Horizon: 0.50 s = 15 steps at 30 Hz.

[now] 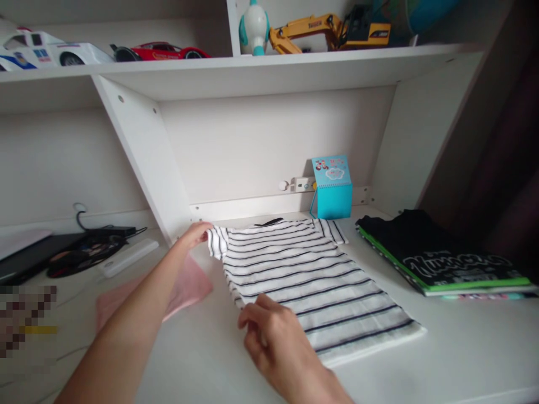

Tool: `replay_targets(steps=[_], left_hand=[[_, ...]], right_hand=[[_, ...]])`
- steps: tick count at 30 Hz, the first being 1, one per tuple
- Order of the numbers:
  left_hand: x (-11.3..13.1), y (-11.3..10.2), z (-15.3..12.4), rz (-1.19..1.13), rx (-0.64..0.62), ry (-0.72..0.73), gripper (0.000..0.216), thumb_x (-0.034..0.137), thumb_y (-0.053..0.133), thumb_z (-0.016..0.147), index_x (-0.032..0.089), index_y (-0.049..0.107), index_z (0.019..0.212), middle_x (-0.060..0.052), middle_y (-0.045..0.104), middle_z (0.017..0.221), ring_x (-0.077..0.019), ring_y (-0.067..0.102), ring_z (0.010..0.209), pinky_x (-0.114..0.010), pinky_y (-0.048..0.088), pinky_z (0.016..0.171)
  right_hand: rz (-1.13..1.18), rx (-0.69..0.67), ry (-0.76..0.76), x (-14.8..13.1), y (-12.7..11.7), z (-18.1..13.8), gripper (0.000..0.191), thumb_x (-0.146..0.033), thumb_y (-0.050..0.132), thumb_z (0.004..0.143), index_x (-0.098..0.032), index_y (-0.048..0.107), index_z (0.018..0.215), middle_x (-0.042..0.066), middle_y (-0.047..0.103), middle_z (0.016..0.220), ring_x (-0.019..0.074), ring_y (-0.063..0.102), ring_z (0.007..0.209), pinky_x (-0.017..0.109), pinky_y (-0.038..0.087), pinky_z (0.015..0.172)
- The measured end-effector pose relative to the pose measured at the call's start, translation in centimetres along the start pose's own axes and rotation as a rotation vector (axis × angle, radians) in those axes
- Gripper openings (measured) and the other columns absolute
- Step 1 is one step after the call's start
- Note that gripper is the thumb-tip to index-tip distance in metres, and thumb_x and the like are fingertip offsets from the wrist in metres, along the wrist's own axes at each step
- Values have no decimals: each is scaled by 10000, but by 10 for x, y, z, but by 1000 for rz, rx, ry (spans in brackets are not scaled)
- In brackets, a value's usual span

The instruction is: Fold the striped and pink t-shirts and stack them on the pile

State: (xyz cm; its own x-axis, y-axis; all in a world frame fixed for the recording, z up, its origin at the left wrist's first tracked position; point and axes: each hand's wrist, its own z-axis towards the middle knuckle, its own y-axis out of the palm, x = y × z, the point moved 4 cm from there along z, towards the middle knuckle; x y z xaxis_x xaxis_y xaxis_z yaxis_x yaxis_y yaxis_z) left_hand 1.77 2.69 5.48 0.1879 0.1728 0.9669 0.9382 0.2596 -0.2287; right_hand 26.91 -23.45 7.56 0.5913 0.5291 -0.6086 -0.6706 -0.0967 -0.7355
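Head view shows the left hand (194,234) pinching the sleeve of the striped shirt (311,280) mid-frame, right hand (269,331) loosely curled on its edge; soft, light cloth, likely best gripped at corners.

A white desk (463,359) sits under a white shelf (252,70), in soft daylight.

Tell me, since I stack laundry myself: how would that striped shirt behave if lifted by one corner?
Likely floppy: the striped shirt lies flat and thin on the white desk, and its sleeve bends where the left hand pinches it. Probably light, so the folds would fall open. It may slide easily; the right hand rests on its edge.
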Motion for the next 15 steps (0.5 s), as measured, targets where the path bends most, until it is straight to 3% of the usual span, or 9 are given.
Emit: replay_targets(steps=[3,7,11,15], left_hand=[[28,33,2,-98,-3,71,164,123,571,708,165,526,859,64,513,552,-68,515,483,-175,418,533],[52,104,-3,-166,-82,132,250,155,546,729,195,510,972,24,582,664,-105,600,577,-210,440,568],[44,167,-16,-160,-109,177,283,176,548,742,201,494,1019,-8,619,749,-149,638,654,-241,434,584],[23,201,-27,-105,-129,251,276,193,531,785,151,476,1052,-68,649,776,-198,645,748,-294,457,667]], right_hand=[[89,92,97,24,-34,-14,200,-107,421,775,-206,595,765,-6,591,739,108,543,636,205,357,588],[88,95,234,57,-44,-37,145,-243,452,813,-203,556,720,-17,575,652,112,509,582,208,333,562],[6,19,419,82,-31,-56,58,-238,526,759,-210,553,717,-26,588,608,123,522,580,207,333,570],[-80,-25,413,84,-22,-62,135,-117,500,733,-210,591,773,-9,639,688,130,560,664,205,357,647]])
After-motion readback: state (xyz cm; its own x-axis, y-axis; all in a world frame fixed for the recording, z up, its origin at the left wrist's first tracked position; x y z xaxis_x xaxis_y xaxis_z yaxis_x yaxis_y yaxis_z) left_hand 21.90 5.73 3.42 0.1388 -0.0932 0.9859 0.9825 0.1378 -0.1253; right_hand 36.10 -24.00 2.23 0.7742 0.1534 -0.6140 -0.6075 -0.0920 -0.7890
